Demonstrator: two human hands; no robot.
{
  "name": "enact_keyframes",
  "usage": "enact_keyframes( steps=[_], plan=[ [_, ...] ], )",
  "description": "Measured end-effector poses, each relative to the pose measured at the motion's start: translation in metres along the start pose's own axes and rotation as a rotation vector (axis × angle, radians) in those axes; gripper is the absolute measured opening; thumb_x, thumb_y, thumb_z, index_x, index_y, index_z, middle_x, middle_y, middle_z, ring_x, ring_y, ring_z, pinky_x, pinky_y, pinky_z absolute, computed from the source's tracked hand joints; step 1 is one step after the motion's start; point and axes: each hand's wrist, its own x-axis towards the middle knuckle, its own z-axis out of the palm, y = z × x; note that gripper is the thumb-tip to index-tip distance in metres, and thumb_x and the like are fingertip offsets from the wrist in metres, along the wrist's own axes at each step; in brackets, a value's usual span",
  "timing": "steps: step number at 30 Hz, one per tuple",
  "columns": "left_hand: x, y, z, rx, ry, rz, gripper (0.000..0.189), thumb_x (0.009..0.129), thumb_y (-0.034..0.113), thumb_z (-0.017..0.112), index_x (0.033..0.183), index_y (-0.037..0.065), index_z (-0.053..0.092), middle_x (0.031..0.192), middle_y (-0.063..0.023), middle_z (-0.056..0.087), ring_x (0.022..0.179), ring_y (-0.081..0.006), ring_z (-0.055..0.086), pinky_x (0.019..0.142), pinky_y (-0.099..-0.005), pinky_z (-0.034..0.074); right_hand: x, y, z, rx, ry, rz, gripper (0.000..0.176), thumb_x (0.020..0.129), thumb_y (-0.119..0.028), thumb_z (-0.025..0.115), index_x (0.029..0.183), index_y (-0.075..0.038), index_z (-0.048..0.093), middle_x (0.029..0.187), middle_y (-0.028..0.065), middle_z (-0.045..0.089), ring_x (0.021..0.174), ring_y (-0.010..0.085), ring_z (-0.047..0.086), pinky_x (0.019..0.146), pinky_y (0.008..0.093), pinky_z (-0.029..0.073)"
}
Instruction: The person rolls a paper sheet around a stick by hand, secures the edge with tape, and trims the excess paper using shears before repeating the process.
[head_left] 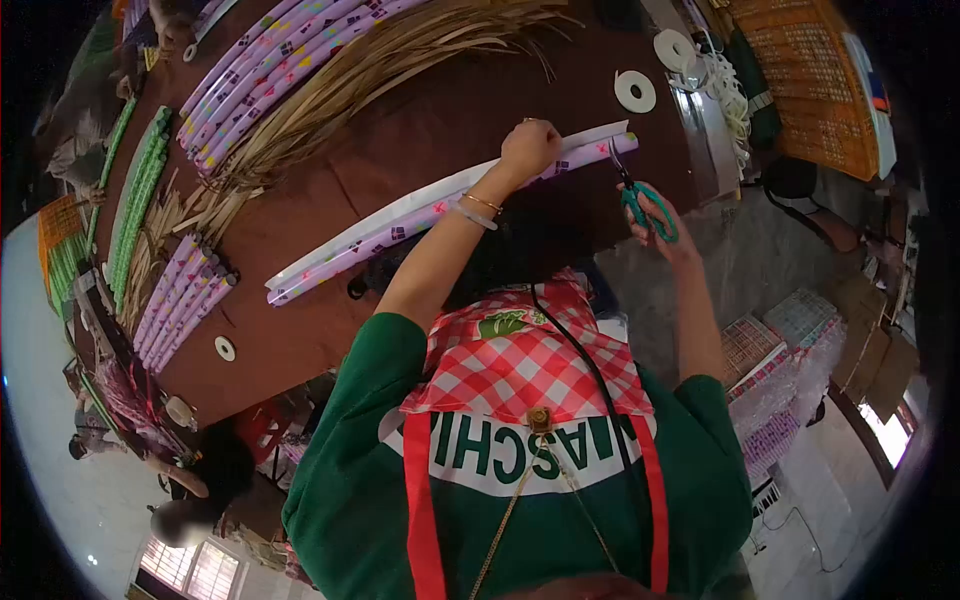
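Observation:
A long lilac patterned paper roll [390, 236] with a loose white edge lies slantwise on the brown table [330, 170]. My left hand [530, 148] is closed over the roll near its right end, fingers curled round the paper. My right hand [655, 218] holds the teal handles of a pair of scissors [634, 200]. The curved blades point up at the roll's right end, and their tips are at the paper. A bracelet and a pale band circle my left wrist.
Beyond the roll lie dry leaf strips [340, 90] and more lilac rolls [270, 80]. Green rolls [140, 200] and a short lilac bundle [185, 300] are at left. White tape rolls [635, 91] sit at upper right. Other people's hands and arms show at the far left.

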Motion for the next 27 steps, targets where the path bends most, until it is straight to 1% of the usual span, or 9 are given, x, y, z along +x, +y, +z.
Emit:
enact_keyframes(
  steps=[6, 8, 12, 16, 17, 20, 23, 24, 27],
  plan=[
    [-0.006, 0.008, -0.001, 0.019, 0.010, -0.022, 0.012, 0.073, 0.018, 0.057, 0.075, 0.006, 0.062, 0.082, -0.0148, 0.060, 0.075, -0.0308, 0.060, 0.067, -0.0405, 0.050, 0.000, 0.019, -0.004, 0.022, 0.221, -0.140, 0.042, 0.085, -0.031, 0.058, 0.118, -0.007, 0.049, 0.071, -0.0026, 0.049, 0.052, 0.0042, 0.043, 0.045, 0.0205, 0.033],
    [-0.006, 0.010, 0.001, 0.061, 0.028, -0.051, 0.012, 0.073, 0.018, 0.058, 0.073, 0.006, 0.062, 0.081, -0.0147, 0.060, 0.076, -0.0306, 0.060, 0.067, -0.0402, 0.050, 0.006, 0.016, -0.007, -0.151, 0.484, -0.191, 0.043, 0.084, -0.033, 0.060, 0.117, -0.008, 0.050, 0.069, -0.0035, 0.049, 0.053, 0.0032, 0.043, 0.046, 0.0201, 0.034],
    [-0.008, 0.017, -0.004, 0.089, 0.042, -0.084, 0.011, 0.072, 0.018, 0.059, 0.073, 0.007, 0.062, 0.082, -0.0141, 0.060, 0.076, -0.0308, 0.060, 0.068, -0.0404, 0.050, 0.022, 0.015, -0.028, -0.352, 0.635, -0.191, 0.050, 0.081, -0.040, 0.061, 0.117, -0.009, 0.050, 0.064, -0.0040, 0.048, 0.052, 0.0025, 0.042, 0.046, 0.0189, 0.033],
    [0.002, 0.005, -0.005, 0.032, -0.007, -0.094, 0.014, 0.071, 0.019, 0.060, 0.076, 0.006, 0.063, 0.082, -0.0149, 0.062, 0.077, -0.0311, 0.061, 0.070, -0.0396, 0.050, 0.033, 0.014, -0.035, -0.539, 0.789, -0.104, 0.054, 0.081, -0.041, 0.060, 0.119, -0.005, 0.048, 0.095, 0.0097, 0.057, 0.083, 0.0193, 0.056, 0.067, 0.0334, 0.045],
    [0.006, 0.002, -0.006, 0.002, -0.054, -0.112, 0.017, 0.070, 0.020, 0.061, 0.078, 0.006, 0.064, 0.082, -0.0157, 0.063, 0.078, -0.0310, 0.061, 0.071, -0.0387, 0.050, 0.037, 0.018, -0.043, -0.538, 0.788, -0.108, 0.054, 0.081, -0.041, 0.060, 0.119, -0.005, 0.048, 0.095, 0.0097, 0.057, 0.083, 0.0193, 0.056, 0.067, 0.0334, 0.045],
    [0.011, 0.000, -0.013, -0.029, -0.128, -0.143, 0.022, 0.069, 0.023, 0.062, 0.081, 0.005, 0.065, 0.081, -0.0166, 0.064, 0.081, -0.0305, 0.061, 0.073, -0.0374, 0.049, 0.045, 0.026, -0.063, -1.159, 0.970, -0.177, 0.059, 0.085, -0.035, 0.054, 0.130, -0.005, 0.032, 0.125, 0.0228, 0.039, 0.105, 0.0393, 0.047, 0.083, 0.0458, 0.043],
    [0.013, -0.001, -0.014, -0.037, -0.162, -0.148, 0.025, 0.069, 0.025, 0.063, 0.083, 0.005, 0.066, 0.081, -0.0163, 0.064, 0.081, -0.0302, 0.061, 0.074, -0.0372, 0.049, 0.056, 0.020, -0.072, -1.191, 0.958, -0.134, 0.063, 0.084, -0.034, 0.056, 0.132, -0.004, 0.027, 0.124, 0.0247, 0.038, 0.108, 0.0407, 0.044, 0.083, 0.0466, 0.043],
    [0.013, -0.002, -0.014, -0.040, -0.167, -0.142, 0.025, 0.070, 0.025, 0.062, 0.084, 0.005, 0.066, 0.082, -0.0158, 0.064, 0.081, -0.0302, 0.061, 0.074, -0.0373, 0.049, 0.055, 0.010, -0.069, -1.387, 0.877, 0.089, 0.060, 0.083, -0.031, 0.057, 0.129, -0.001, 0.033, 0.120, 0.0242, 0.041, 0.110, 0.0390, 0.043, 0.082, 0.0480, 0.043],
    [0.011, -0.005, -0.017, -0.053, -0.216, -0.089, 0.027, 0.075, 0.026, 0.062, 0.087, 0.002, 0.064, 0.081, -0.0165, 0.063, 0.076, -0.0281, 0.061, 0.069, -0.0356, 0.047, 0.057, 0.002, -0.054, -1.675, 0.917, -0.042, 0.048, 0.083, -0.026, 0.056, 0.123, -0.003, 0.042, 0.119, 0.0219, 0.044, 0.109, 0.0369, 0.044, 0.083, 0.0475, 0.042]
  ],
)
